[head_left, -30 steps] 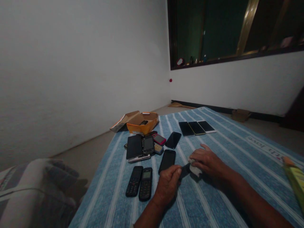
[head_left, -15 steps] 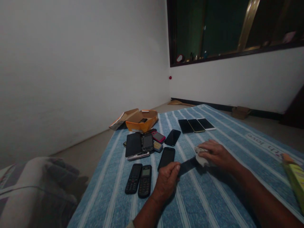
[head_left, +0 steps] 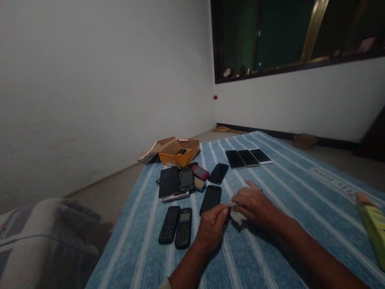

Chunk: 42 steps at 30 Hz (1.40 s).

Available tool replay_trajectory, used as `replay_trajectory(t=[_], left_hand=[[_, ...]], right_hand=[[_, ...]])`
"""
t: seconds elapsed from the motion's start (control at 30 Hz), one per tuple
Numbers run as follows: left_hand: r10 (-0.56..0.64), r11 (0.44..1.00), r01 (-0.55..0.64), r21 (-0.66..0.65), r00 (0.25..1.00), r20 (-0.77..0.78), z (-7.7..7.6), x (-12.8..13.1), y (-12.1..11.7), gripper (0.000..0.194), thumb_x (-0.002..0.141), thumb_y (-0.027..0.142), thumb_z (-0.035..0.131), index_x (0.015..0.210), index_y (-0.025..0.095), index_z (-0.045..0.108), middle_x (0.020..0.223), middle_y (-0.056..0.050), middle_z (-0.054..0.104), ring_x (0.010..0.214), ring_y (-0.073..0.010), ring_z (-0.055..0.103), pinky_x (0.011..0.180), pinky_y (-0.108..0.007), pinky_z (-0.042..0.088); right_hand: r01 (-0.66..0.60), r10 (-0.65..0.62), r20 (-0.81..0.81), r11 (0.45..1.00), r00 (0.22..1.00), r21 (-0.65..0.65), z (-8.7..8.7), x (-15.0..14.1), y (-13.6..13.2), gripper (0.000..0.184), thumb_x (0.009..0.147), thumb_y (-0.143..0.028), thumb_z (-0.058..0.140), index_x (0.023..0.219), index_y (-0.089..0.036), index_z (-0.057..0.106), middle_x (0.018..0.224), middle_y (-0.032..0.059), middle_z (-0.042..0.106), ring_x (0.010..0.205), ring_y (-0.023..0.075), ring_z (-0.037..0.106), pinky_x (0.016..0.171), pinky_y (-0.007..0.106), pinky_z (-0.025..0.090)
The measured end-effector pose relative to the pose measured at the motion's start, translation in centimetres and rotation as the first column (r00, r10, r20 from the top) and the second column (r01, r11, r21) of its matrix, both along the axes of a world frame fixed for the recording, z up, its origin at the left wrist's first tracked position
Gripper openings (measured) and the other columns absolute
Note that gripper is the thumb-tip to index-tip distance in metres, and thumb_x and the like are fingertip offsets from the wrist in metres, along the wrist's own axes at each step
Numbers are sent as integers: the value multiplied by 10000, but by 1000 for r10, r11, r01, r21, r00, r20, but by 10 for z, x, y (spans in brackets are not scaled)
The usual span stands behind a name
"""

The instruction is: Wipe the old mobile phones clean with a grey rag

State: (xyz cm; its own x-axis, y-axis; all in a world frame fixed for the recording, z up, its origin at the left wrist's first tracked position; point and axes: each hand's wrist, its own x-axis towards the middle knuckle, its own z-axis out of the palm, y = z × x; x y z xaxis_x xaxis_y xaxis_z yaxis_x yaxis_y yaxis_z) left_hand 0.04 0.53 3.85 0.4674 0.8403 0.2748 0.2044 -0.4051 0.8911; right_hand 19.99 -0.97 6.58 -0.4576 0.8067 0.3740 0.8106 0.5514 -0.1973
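My left hand [head_left: 212, 225] is closed with thumb and fingers on the near end of a dark, flat phone, now almost wholly hidden behind the hands. My right hand [head_left: 255, 204] is closed around a crumpled whitish cloth [head_left: 238, 216] and presses it over that phone, close to my left fingertips. Just left of the hands, a black smartphone [head_left: 211, 198] lies on the striped bedcover. Nearer to me, two black keypad phones, one with a dark screen [head_left: 169, 224] and one with a grey screen [head_left: 183, 228], lie side by side.
A pile of old phones [head_left: 186, 179] lies before an open orange box [head_left: 179, 159]. Another black smartphone [head_left: 219, 173] lies beyond the hands, and three phones [head_left: 248, 157] lie in a row farther back. A yellow-green package [head_left: 373, 224] stands at the right edge of the blue bedcover [head_left: 300, 249].
My right hand has slid the cloth leftward along the phone toward my left hand, covering the dark surface that showed before. My left hand has stayed in place.
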Motion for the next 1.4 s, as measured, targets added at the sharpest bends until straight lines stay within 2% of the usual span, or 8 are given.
replay_trajectory(t=[0.3, 0.4, 0.53, 0.6, 0.7, 0.8, 1.0, 1.4], left_hand=[[14, 996, -12, -86, 1000, 17, 1, 0, -1, 394, 926, 471, 463, 894, 147, 685, 645, 6, 563, 580, -140, 566, 574, -249, 430], [19, 996, -17, -89, 1000, 23, 2, 1, -1, 396, 925, 477, 469, 906, 151, 694, 635, 9, 561, 568, -138, 563, 564, -248, 431], [15, 996, -13, -86, 1000, 22, 2, 1, -1, 395, 923, 476, 474, 903, 149, 694, 634, 7, 565, 574, -140, 564, 568, -250, 433], [17, 997, -16, -75, 1000, 13, 2, 1, -1, 392, 925, 471, 471, 892, 149, 693, 622, 9, 559, 572, -140, 563, 572, -251, 430], [16, 997, -15, -74, 1000, 12, 1, 1, 0, 398, 930, 472, 460, 890, 149, 690, 618, 10, 555, 563, -139, 560, 565, -249, 425], [10, 997, -9, -72, 1000, 11, 2, 2, 0, 401, 932, 470, 456, 904, 146, 690, 650, 3, 569, 567, -136, 558, 567, -248, 426], [2, 1000, -2, -29, 1000, 2, 3, 2, 0, 387, 938, 448, 456, 962, 154, 706, 686, -5, 593, 615, -143, 545, 603, -253, 433], [25, 993, -21, -117, 999, 36, 2, 1, 0, 401, 905, 496, 497, 930, 148, 693, 630, 7, 582, 542, -136, 572, 541, -245, 440]], right_hand=[[79, -82, -109, 997, 991, -24, -11, 53, 8, 146, 922, -209, 532, 961, -262, 662, 931, 24, 704, 906, 215, 654, 1057, 593, 273], [100, -103, -135, 995, 986, -28, -13, 69, 9, 157, 926, -244, 521, 964, -270, 672, 953, 31, 717, 919, 222, 652, 1035, 546, 316], [129, -132, -141, 991, 981, -35, -12, 83, 11, 179, 921, -282, 521, 930, -252, 697, 929, 56, 726, 866, 234, 654, 869, 432, 431], [138, -139, -142, 990, 980, -22, -12, 83, 10, 158, 912, -281, 546, 943, -257, 699, 942, 58, 727, 881, 247, 654, 863, 435, 434], [115, -111, -139, 993, 984, 21, -9, 69, 5, 149, 899, -241, 580, 1012, -267, 673, 981, 46, 721, 933, 252, 650, 987, 515, 366], [43, -38, -118, 998, 992, 41, -5, 40, -1, 178, 890, -195, 597, 1052, -252, 641, 979, 43, 707, 939, 241, 646, 1047, 562, 306], [-71, 72, -66, 997, 995, 25, 0, -9, -7, 118, 942, -194, 531, 1015, -214, 621, 919, 50, 680, 905, 210, 629, 1069, 542, 298], [86, -90, -138, 996, 986, -32, -12, 49, 7, 163, 920, -208, 525, 985, -240, 670, 957, 46, 704, 929, 225, 657, 1039, 551, 321]])
